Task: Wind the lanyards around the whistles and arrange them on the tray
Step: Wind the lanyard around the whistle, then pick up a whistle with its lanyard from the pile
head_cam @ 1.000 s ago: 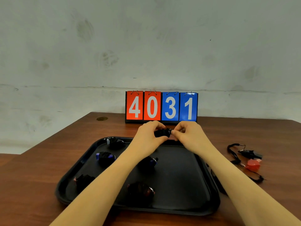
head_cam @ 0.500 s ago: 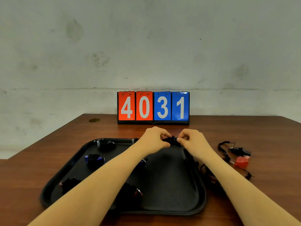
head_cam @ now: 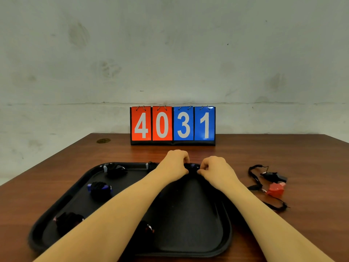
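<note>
While both hands work at the far rim of the tray, the wound whistle sits between them at frame centre, low against the tray's back edge; one second ago it was held higher, clear of the rim, so it has been lowered toward the tray surface. Left hand: fingers curled, pinching the left end of the bundle. Right hand: fingers curled, pinching its right end; whether the bundle already rests on the tray cannot be told. Judgement: this whistle is at the placing stage, release pending. Already on the tray, left half of frame: a wrapped whistle at the back rim, a blue one below it, another near the front left corner, and one partly hidden by the left forearm. On the bench, right of frame, a black whistle and a red whistle lie with lanyards loose, unwound. Judgement: two remain to be done. A scoreboard reading 4031 stands behind.
</note>
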Demonstrator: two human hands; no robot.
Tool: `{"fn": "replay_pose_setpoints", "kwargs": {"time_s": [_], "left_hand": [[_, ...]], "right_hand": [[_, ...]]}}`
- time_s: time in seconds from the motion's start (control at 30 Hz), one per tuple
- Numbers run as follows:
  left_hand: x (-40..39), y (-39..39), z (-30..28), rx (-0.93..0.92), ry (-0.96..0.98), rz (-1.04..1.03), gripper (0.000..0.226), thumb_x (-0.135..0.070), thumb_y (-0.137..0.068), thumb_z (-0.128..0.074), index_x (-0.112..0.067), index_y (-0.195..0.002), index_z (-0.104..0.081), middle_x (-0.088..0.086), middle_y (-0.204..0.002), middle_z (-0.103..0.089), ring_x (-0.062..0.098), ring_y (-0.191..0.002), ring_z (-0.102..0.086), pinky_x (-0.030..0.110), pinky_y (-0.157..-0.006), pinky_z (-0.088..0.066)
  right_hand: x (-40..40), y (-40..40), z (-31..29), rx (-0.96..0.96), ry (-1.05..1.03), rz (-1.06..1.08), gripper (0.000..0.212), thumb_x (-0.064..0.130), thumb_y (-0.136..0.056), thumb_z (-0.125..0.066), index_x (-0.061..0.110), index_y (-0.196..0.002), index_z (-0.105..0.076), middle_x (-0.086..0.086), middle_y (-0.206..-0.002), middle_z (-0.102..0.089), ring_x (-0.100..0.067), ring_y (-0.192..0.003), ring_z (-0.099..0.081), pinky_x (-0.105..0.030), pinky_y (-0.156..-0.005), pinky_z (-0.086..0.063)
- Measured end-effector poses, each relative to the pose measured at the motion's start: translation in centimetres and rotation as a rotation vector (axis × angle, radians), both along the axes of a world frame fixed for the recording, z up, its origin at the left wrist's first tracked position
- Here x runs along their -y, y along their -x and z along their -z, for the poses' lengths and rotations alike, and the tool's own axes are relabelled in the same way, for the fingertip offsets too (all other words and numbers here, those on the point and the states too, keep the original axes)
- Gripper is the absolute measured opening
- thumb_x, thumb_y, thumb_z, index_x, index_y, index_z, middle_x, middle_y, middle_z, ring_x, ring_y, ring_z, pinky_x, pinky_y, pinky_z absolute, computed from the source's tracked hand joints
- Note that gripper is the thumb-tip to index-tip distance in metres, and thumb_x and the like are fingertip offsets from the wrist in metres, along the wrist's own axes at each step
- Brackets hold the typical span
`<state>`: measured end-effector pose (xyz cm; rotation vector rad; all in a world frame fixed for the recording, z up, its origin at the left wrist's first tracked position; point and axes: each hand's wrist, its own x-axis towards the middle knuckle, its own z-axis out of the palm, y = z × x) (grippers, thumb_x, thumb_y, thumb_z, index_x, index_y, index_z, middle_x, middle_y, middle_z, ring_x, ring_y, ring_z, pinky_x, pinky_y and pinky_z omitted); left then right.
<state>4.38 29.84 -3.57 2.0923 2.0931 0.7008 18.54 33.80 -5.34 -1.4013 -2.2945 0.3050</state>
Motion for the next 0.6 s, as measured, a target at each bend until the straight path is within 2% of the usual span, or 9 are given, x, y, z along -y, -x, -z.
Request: {"fn": "replay_pose_setpoints", "kwargs": {"time_s": [0.13,0.23,0.4,0.5,0.6], "left_hand": [[0.3,0.2,0.2,0.039,0.021,0.006,0.038,-0.013,-0.079,-0.069,-0.014,-0.115,-0.056,0.004,-0.119,-0.056,0.017,-0.107,-0.053,0.024,-0.089,-0.045],[1.1,0.4,0.0,0.068,0.013,-0.003,0.047,-0.014,-0.079,-0.070,-0.015,-0.121,-0.051,0.004,-0.124,-0.053,0.017,-0.110,-0.051,0.025,-0.090,-0.043],[3.0,0.1,-0.7,0.136,-0.034,-0.029,0.042,-0.017,-0.083,-0.067,-0.013,-0.121,-0.050,0.005,-0.121,-0.053,0.015,-0.105,-0.053,0.021,-0.085,-0.041],[4.2,-0.6,-1.0,0.171,-0.055,-0.025,0.036,-0.021,-0.085,-0.064,-0.013,-0.118,-0.051,0.004,-0.117,-0.056,0.015,-0.103,-0.053,0.022,-0.084,-0.042],[5.4,-1.8,-1.2,0.227,-0.073,0.001,0.030,-0.022,-0.087,-0.061,-0.014,-0.115,-0.054,0.002,-0.109,-0.059,0.009,-0.093,-0.053,0.019,-0.077,-0.041]], "right_hand": [[0.1,-0.3,-0.1,-0.012,0.037,-0.002,0.011,0.030,-0.085,-0.061,0.020,-0.088,-0.065,0.001,-0.089,-0.064,-0.018,-0.084,-0.060,-0.035,-0.078,-0.052],[0.4,-0.3,-0.5,0.013,0.083,0.005,0.013,0.034,-0.085,-0.060,0.022,-0.087,-0.064,0.001,-0.091,-0.065,-0.019,-0.086,-0.061,-0.040,-0.084,-0.051],[1.3,-0.6,-1.9,0.055,0.148,0.001,0.010,0.034,-0.090,-0.052,0.029,-0.092,-0.060,0.000,-0.102,-0.063,-0.020,-0.095,-0.059,-0.046,-0.093,-0.045],[2.4,-1.5,-2.8,0.011,0.130,-0.024,0.014,0.027,-0.092,-0.050,0.024,-0.095,-0.063,-0.001,-0.101,-0.064,-0.019,-0.093,-0.060,-0.042,-0.091,-0.048],[3.6,-3.4,-3.2,-0.040,0.068,-0.031,0.018,0.019,-0.092,-0.049,0.017,-0.095,-0.066,-0.001,-0.097,-0.066,-0.015,-0.087,-0.061,-0.032,-0.081,-0.051]]}}
